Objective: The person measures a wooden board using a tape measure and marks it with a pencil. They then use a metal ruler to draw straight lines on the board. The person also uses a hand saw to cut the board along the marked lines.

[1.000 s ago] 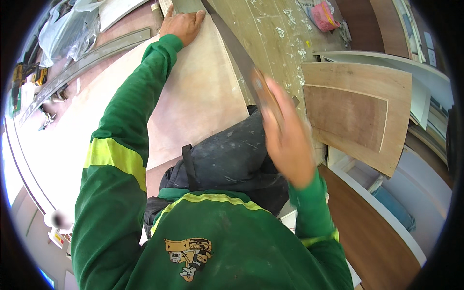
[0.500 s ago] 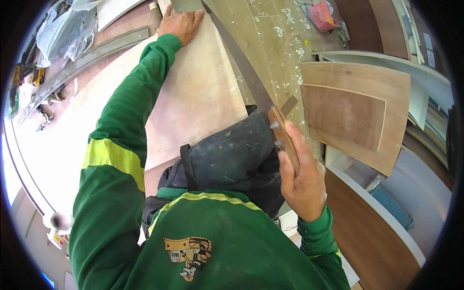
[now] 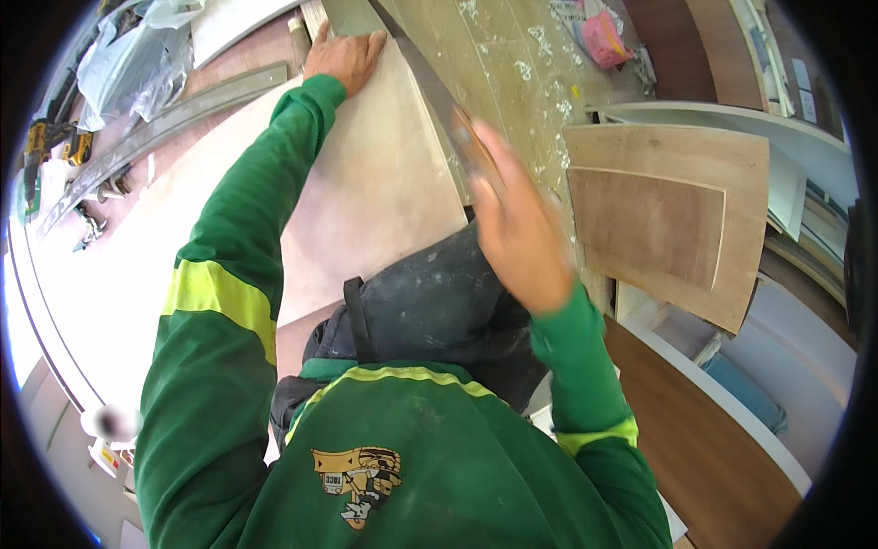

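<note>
A pale plywood board (image 3: 389, 169) lies before me, its near end under or against my leg in dark trousers. My left hand (image 3: 344, 60) rests on its far end, fingers spread and pressing down. Beyond the fingers is a flat greyish piece (image 3: 352, 16), whose kind I cannot make out. My right hand (image 3: 523, 240), blurred by motion, is wrapped round the wooden handle of a handsaw (image 3: 421, 75). The saw's long dark blade runs along the board's right edge, its far end near my left hand. Whether the teeth touch the wood cannot be seen.
At the left lie a long curved-looking metal strip (image 3: 174, 123), a cordless drill (image 3: 37, 151) and a clear plastic bag (image 3: 133, 69). White scraps litter the floor (image 3: 498, 69). To the right lean a wooden panel (image 3: 658, 215) and cabinet parts; a pink bag (image 3: 604, 38) sits beyond.
My right hand has pushed the saw away from me along the board's edge, and the handle is now further up. My left hand stays in place on the board.
</note>
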The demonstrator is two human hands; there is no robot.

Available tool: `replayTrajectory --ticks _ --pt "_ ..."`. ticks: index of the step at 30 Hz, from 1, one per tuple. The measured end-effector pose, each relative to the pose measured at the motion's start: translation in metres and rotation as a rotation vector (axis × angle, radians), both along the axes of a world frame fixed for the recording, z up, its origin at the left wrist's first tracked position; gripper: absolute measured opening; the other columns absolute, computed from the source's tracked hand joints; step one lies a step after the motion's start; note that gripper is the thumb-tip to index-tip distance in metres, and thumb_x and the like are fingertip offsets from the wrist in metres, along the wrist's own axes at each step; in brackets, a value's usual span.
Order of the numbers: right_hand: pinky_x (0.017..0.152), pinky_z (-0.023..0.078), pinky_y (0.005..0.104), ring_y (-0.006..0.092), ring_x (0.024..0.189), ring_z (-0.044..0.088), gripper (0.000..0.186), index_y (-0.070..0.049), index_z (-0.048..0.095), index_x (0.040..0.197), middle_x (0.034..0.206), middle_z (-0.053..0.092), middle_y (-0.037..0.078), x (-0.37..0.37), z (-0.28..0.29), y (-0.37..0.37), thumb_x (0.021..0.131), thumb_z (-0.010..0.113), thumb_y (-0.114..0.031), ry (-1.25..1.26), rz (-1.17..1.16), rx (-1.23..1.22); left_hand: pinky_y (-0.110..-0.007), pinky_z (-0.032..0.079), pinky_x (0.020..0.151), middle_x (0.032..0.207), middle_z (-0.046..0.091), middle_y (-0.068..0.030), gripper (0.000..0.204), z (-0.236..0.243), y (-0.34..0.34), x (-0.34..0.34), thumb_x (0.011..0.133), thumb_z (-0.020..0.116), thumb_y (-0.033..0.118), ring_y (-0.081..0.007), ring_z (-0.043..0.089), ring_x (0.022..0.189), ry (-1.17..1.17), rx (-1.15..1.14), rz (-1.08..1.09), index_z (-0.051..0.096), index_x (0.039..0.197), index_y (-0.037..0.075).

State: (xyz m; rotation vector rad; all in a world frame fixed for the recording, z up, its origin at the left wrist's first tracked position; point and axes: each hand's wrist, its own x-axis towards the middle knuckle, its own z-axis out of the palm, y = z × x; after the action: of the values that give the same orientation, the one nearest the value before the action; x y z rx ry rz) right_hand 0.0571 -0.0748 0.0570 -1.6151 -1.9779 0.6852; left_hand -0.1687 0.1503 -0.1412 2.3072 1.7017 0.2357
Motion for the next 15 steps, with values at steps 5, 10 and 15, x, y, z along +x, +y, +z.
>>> replayTrajectory --ticks 5,10,15 --pt "0.111 0.05 0.0448 0.0412 0.134 0.062 0.055 -0.003 0.046 0.157 0.149 0.061 0.021 0.015 0.078 -0.067 0.104 0.059 -0.007 -0.11 -0.044 -0.217 -0.053 0.022 0.131 0.099 0.078 -0.0207 0.067 -0.006 -0.001 0.001 0.116 0.021 0.048 -0.0384 0.073 0.106 0.005 0.0 0.005 0.075 0.131 0.013" --pt "0.101 0.054 0.0521 0.0469 0.121 0.066 0.052 -0.011 0.049 0.155 0.138 0.066 0.024 -0.01 -0.036 0.04 0.104 0.058 -0.014 0.086 -0.049 -0.065 -0.053 0.022 0.13 0.1 0.078 -0.0206 0.065 0.0 -0.002 0.001 0.116 0.022 0.047 -0.0382 0.073 0.105 0.002 -0.029 0.01 0.075 0.13 0.013" --pt "0.105 0.052 0.0463 0.0477 0.129 0.061 0.047 -0.005 0.051 0.152 0.145 0.061 0.028 -0.029 -0.054 0.082 0.105 0.057 -0.013 -0.004 -0.057 -0.034 -0.053 0.021 0.131 0.104 0.078 -0.0201 0.064 0.005 -0.001 0.0 0.115 0.021 0.046 -0.038 0.074 0.104 0.003 -0.032 0.01 0.074 0.132 0.014"
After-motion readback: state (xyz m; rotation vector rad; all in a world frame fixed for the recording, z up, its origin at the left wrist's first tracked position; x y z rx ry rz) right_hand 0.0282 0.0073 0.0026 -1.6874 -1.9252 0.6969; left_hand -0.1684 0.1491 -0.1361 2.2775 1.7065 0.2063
